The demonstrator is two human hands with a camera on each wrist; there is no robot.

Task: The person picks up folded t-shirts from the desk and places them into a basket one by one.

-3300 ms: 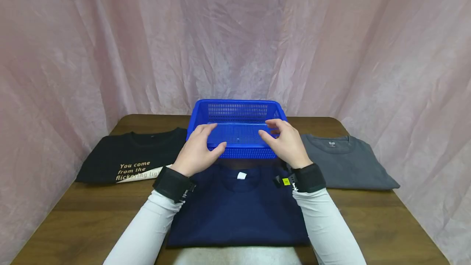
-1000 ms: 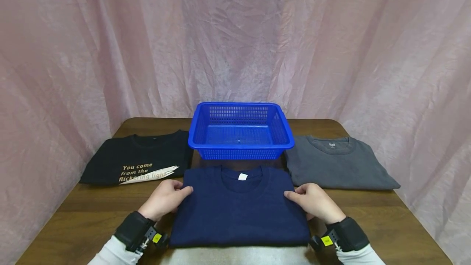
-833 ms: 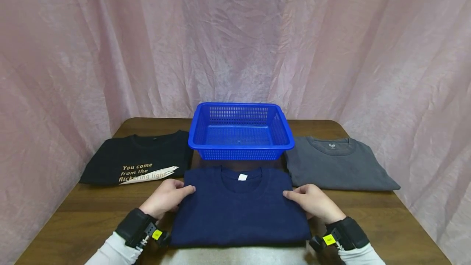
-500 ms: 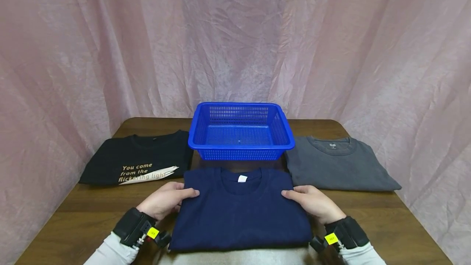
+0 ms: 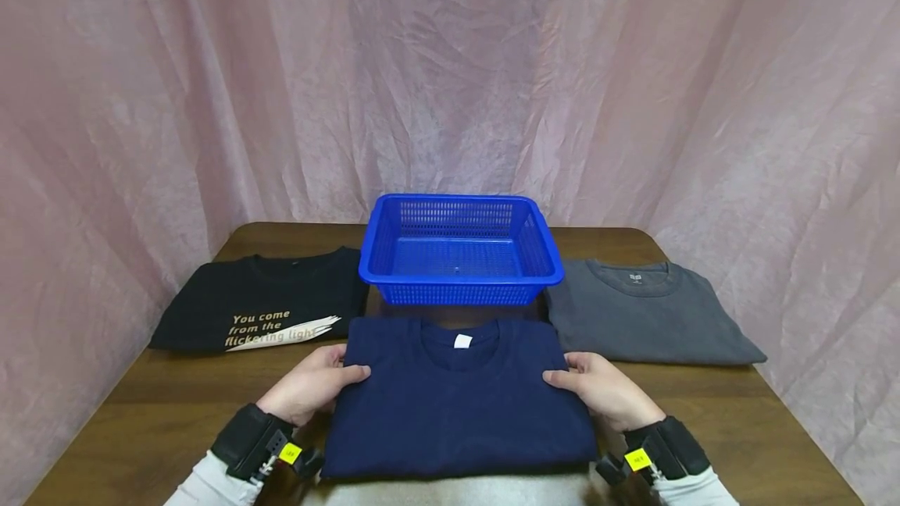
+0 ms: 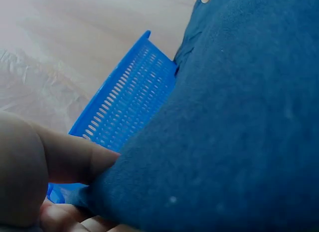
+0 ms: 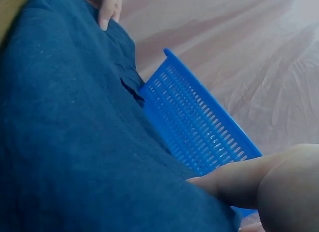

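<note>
Navy shirt [image 5: 460, 404], sides pinched between fingers [image 5: 333, 354]

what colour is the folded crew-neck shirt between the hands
The folded crew-neck shirt is dark navy blue; it shows best in the head view.

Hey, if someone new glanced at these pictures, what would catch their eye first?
Probably the bright blue basket, in the middle near the far edge of the wooden table. Next, the folded navy shirt in front of it, gripped at its sides by the left hand and right hand. Then the black shirt left of the basket and the gray shirt to its right.
</note>
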